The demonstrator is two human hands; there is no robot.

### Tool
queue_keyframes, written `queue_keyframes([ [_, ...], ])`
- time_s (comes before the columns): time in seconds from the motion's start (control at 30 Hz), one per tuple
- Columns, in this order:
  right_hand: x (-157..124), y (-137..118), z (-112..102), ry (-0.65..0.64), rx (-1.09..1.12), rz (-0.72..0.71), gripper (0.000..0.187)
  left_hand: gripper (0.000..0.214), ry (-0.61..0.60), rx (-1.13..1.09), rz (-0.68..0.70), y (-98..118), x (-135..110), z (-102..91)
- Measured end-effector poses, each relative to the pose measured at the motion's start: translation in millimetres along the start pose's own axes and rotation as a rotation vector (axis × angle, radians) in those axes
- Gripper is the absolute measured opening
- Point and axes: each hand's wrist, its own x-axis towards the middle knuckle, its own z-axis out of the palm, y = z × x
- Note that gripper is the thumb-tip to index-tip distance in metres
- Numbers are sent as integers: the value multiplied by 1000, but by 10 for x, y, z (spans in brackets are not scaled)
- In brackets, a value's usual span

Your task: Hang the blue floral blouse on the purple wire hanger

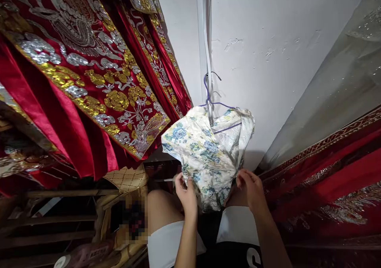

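Note:
A white garment with a blue and green flower print [205, 149] hangs on a purple wire hanger [212, 101] against the white wall [268, 41]. My left hand [186, 194] pinches the garment's lower left edge with closed fingers. My right hand [251, 188] grips the lower right edge, fingers curled on the cloth. Both hands sit just above my knees in white shorts [238, 224].
Red satin robes with gold and silver embroidery [89, 73] hang at the left. More red embroidered cloth under clear plastic [327, 172] lies at the right. A wooden frame [59, 220] and a quilted tan cushion [127, 176] stand at the lower left.

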Motion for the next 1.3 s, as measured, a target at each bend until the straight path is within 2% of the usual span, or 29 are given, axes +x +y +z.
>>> queue_keyframes([
  [0.03,20,21,-16,29,38,40,33,43,84,35,105,-58,-55,33],
  [0.07,34,29,-20,38,64,80,33,45,119,68,198,-97,-122,67],
  [0.1,43,27,-10,23,74,111,33,45,96,98,278,-117,-194,104],
  [0.17,41,-5,47,-84,44,150,35,40,-107,152,371,-95,-319,189],
  [0.27,19,-85,167,-313,-55,179,35,22,-464,164,392,25,-372,336],
  [0.33,22,-139,229,-433,-120,180,33,5,-584,153,396,102,-325,417],
  [0.37,38,-168,249,-463,-140,170,31,8,-613,154,402,129,-293,445],
  [0.53,354,-419,317,-436,-130,78,29,19,-684,247,437,137,-247,474],
  [0.77,1077,-1219,674,-311,-19,-11,24,21,-782,310,464,65,-443,507],
  [0.9,1135,-1515,846,-303,44,-104,20,19,-919,399,506,148,-346,572],
  [1.0,1024,-1482,865,-348,36,-189,18,8,-990,414,494,399,-143,624],
  [1.03,986,-1438,852,-352,35,-212,17,11,-970,371,486,537,-56,637],
  [1.1,931,-1347,812,-347,34,-227,18,36,-813,227,513,884,147,654],
  [1.17,903,-1299,770,-343,24,-223,19,44,-601,122,658,1276,384,668],
  [1.2,898,-1299,756,-345,16,-231,19,43,-545,145,738,1463,506,681],
  [1.23,898,-1312,749,-348,7,-245,19,40,-524,194,814,1631,622,702],
  [1.3,920,-1352,760,-356,-8,-279,20,33,-561,275,921,1881,808,769],
])
